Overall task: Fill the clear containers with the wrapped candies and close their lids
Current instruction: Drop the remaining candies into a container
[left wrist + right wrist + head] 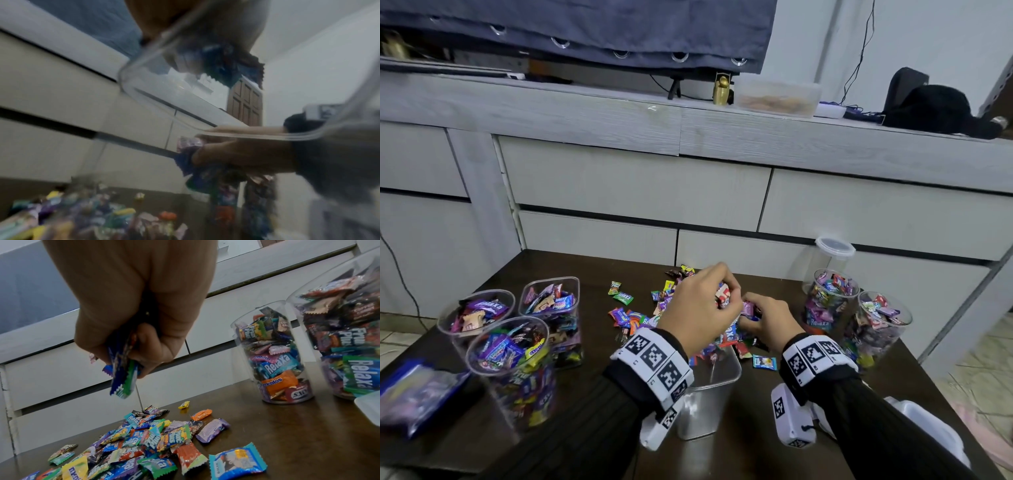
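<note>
Bright wrapped candies (640, 317) lie heaped mid-table, behind a near-empty clear tub (710, 394). The left hand (700, 308) clutches a fistful above it; the right hand (767, 320) grips several. Filled jars (828, 301) stand at both sides.

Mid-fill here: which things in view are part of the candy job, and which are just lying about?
Part of the job:
- left hand and right hand, both gripping candies
- loose wrapped candies on the table
- square container under the hands
- five filled containers, lids off
- lidded empty jar

Lying about:
- candy bag
- gold figurine
- tub on the cabinet
- black cap
</note>
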The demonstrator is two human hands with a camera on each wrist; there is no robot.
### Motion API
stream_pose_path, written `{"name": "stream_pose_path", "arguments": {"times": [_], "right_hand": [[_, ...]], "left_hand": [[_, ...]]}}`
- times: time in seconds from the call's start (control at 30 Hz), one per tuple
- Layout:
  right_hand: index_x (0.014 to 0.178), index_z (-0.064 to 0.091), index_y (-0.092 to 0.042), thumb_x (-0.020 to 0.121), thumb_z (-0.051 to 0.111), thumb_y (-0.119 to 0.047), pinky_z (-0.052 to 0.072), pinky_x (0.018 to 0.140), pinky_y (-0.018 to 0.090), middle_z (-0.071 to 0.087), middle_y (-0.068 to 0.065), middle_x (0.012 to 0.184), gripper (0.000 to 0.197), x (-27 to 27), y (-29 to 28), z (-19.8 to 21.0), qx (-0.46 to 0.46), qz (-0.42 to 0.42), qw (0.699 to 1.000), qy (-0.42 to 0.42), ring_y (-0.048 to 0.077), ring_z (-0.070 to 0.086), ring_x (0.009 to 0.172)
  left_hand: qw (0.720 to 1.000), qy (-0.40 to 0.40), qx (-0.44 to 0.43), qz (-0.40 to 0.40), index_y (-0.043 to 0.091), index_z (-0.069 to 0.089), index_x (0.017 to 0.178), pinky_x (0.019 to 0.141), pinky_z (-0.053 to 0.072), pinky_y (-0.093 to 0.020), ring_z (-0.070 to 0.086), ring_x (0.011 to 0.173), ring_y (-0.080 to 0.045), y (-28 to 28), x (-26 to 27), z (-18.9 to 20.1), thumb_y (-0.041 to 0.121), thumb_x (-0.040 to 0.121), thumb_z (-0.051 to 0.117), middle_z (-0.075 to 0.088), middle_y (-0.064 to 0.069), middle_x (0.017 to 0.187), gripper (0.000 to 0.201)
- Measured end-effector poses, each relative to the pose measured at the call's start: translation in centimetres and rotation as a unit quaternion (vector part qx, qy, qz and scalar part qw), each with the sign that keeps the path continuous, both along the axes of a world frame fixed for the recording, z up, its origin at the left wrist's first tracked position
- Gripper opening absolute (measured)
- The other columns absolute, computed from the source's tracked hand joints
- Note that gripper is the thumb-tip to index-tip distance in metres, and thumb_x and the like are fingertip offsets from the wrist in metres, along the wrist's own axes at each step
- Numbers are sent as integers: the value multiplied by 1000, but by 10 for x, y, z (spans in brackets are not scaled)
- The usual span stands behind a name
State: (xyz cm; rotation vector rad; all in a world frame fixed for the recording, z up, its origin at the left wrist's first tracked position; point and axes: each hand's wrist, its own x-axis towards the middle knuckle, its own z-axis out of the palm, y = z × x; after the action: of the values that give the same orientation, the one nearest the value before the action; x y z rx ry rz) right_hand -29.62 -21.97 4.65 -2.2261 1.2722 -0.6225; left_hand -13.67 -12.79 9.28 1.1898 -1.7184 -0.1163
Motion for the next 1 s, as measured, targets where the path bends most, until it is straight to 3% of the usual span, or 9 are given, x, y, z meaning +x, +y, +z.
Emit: {"name": "stream_pose_path", "arguments": {"times": [0.13,0.23,0.33,0.43,0.53,0.7,0.83,1.0], "right_hand": [[94,62,-19,82,65,-13,55,71,26,67,3,83,15,0,0,-1,8,-7,1000,12,16,64,78],[88,59,-21,82,63,-13,45,60,8,66,3,81,11,0,1,-2,3,-3,1000,26,13,61,73],[82,54,-25,81,64,-13,39,54,6,63,0,77,16,-1,2,-3,-3,-2,999,36,9,56,65],[88,59,-18,82,65,-12,40,55,6,65,5,80,10,-2,3,-3,1,-1,1000,30,10,59,68],[87,58,-19,83,66,-16,40,57,8,65,5,80,9,-3,3,-4,-16,2,999,36,14,58,71],[94,60,-16,85,65,-18,45,68,21,67,5,85,11,-4,1,-1,-19,1,999,46,17,60,78],[92,58,-21,85,66,-19,39,60,8,65,0,83,11,-6,0,0,-23,3,998,50,10,57,73],[88,54,-26,84,66,-18,38,59,5,62,-4,77,14,-6,-1,1,-37,-3,998,57,0,51,65]], "left_hand": [[996,93,-8,4,8,59,84,64,47,-23,57,72,-10,3,-4,-8,7,86,64,60,5,78,6],[992,119,-51,7,9,59,83,63,45,-17,57,71,-9,2,-1,-7,7,86,64,60,8,76,6],[990,123,-63,-15,10,58,84,63,44,-13,58,71,-6,-2,2,-6,12,86,63,59,15,78,5],[994,93,-21,-51,13,59,83,68,43,-17,57,73,-3,-2,1,-16,17,85,61,58,16,78,5],[994,46,35,-98,13,59,83,69,46,-28,58,74,-8,-1,4,-29,25,84,57,61,6,79,13],[985,-20,105,-136,23,54,81,65,46,-26,55,71,-8,-4,9,-34,24,83,56,57,9,77,3],[977,-92,117,-155,19,54,82,70,48,-32,55,74,-7,-10,10,-29,22,81,57,57,9,78,3],[966,-144,114,-182,12,58,77,69,44,-30,52,69,-13,-20,14,-17,7,76,60,60,2,73,5]]}}
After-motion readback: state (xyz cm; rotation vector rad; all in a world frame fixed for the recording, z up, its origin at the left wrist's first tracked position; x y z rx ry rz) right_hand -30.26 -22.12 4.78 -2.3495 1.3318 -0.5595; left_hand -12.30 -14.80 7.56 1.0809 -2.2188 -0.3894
